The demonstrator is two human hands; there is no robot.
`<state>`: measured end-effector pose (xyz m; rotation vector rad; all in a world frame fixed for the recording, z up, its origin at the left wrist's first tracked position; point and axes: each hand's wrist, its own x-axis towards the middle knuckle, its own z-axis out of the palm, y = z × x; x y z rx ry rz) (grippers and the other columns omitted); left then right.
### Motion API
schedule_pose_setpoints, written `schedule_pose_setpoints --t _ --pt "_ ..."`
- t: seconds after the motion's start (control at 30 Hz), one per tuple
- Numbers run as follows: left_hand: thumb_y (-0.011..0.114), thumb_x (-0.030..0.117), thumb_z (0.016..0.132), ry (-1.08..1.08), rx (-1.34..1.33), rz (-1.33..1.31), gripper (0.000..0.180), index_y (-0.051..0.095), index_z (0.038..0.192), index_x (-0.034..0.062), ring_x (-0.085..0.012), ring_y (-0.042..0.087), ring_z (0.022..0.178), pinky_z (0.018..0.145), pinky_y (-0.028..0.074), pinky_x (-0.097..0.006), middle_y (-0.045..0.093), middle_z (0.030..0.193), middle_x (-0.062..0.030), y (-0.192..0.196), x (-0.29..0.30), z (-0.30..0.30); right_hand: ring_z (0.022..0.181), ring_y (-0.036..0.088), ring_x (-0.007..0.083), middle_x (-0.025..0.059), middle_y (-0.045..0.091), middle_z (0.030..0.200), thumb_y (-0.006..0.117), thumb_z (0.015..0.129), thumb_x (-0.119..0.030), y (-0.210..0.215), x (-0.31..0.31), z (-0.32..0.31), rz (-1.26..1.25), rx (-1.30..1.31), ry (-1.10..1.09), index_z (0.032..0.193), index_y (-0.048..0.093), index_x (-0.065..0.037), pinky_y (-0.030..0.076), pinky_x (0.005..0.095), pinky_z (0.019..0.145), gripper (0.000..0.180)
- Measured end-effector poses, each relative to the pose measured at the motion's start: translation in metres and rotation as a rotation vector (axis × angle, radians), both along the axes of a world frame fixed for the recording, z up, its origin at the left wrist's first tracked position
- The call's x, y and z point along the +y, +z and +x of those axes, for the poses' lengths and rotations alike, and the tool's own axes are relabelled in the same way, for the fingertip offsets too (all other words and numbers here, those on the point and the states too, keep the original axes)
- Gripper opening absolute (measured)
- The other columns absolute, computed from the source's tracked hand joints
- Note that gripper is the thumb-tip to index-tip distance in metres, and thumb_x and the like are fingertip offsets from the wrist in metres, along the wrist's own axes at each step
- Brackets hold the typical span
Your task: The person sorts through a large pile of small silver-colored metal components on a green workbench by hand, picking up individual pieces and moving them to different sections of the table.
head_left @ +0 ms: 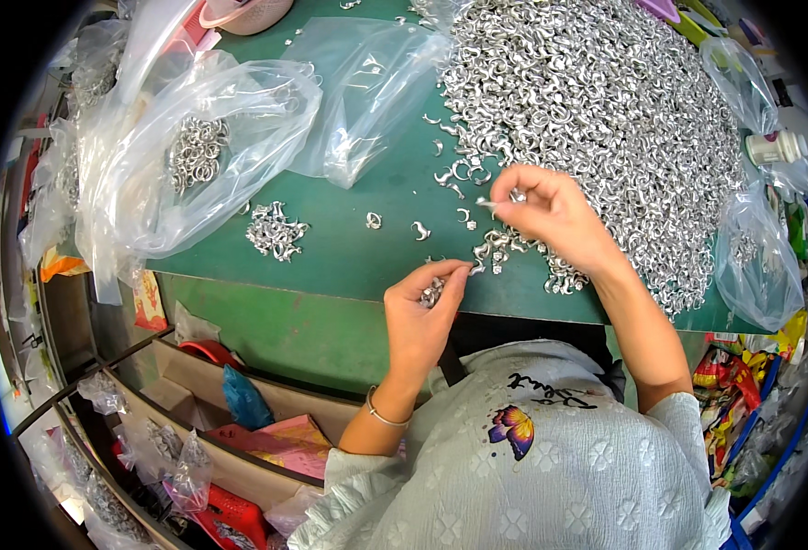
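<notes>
On the green table (349, 247), far and right, lies one huge heap (606, 119) of small silver metal hooks, too many to count, spreading almost to the near edge. Far left sits one big clear plastic bag (193, 156), crumpled and open, with a cluster of silver rings showing through it. A second clear bag (367, 92), nearly empty, lies just right of it, touching the heap's left edge. Two more clear bags sit at the right edge, one far (739, 78) and one near (766, 266). Between them a white bottle (775, 147) lies on its side. Colourful red and yellow packets (725, 376) are bunched below the table's right end.

A small pile (276, 231) of hooks sits just near the big bag, and about three single hooks lie loose between it and the hands.

The right hand (555, 215), at the heap's near left edge, pinches one hook (487, 203) between thumb and forefinger, other fingers curled. The left hand (422, 307), at the table's near edge, is cupped and closed around a bunch (433, 291) of hooks, thumb pressed over them. One thin bracelet (386, 417) circles the left wrist.
</notes>
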<state>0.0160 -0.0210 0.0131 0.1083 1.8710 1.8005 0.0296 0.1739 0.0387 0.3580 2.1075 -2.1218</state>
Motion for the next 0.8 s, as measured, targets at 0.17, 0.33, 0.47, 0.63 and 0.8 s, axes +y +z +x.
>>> schedule_pose_setpoints --t 0.17,0.33,0.47,0.63,0.8 --pt "0.064 0.004 0.086 -0.006 0.041 0.0 0.009 0.069 0.09 -0.0018 -0.0003 0.044 0.059 0.051 0.031 -0.016 0.057 0.071 0.0048 -0.004 0.0 0.001 0.054 0.04 0.0054 0.0036 0.053 0.076 0.052 0.091 -0.019 -0.005 0.003 -0.01 -0.667 -0.011 -0.212 0.09 0.049 -0.005 0.028 0.0178 0.042 0.015" --pt "0.064 0.002 0.084 0.006 0.046 -0.008 0.008 0.068 0.088 -0.0046 -0.0023 0.046 0.062 0.055 0.037 -0.019 0.061 0.071 0.0011 -0.001 0.0 0.002 0.048 0.047 0.0154 0.0043 0.053 0.063 0.062 0.085 -0.016 -0.026 -0.003 -0.022 0.253 0.036 -0.097 0.081 0.054 -0.004 0.037 0.0286 0.045 0.015" --pt "0.064 0.002 0.084 0.006 0.024 -0.026 0.008 0.068 0.087 -0.0046 -0.0024 0.046 0.061 0.054 0.037 -0.019 0.06 0.07 0.0014 -0.002 -0.001 0.002 0.059 0.059 0.0336 0.0131 0.058 0.062 0.067 0.078 -0.017 -0.036 -0.025 -0.026 0.995 0.183 -0.046 0.079 0.06 -0.003 0.045 0.0432 0.053 0.015" --pt "0.064 0.002 0.084 0.01 0.029 -0.037 0.009 0.069 0.089 -0.004 -0.0025 0.05 0.066 0.059 0.039 -0.017 0.061 0.075 0.0021 -0.001 -0.004 0.001 0.047 0.05 0.0178 0.0062 0.055 0.059 0.067 0.079 -0.015 -0.026 -0.012 -0.023 0.594 0.026 0.024 0.086 0.063 -0.001 0.041 0.0322 0.047 0.016" --pt "0.064 0.001 0.084 -0.031 0.093 -0.091 0.009 0.069 0.09 -0.0039 -0.0031 0.051 0.068 0.061 0.041 -0.018 0.062 0.077 0.0012 -0.003 -0.004 0.0 0.047 0.037 0.0046 -0.0019 0.052 0.064 0.058 0.088 -0.017 -0.001 0.009 0.004 -0.723 -0.029 -0.182 0.089 0.062 -0.001 0.026 0.0182 0.041 0.017"
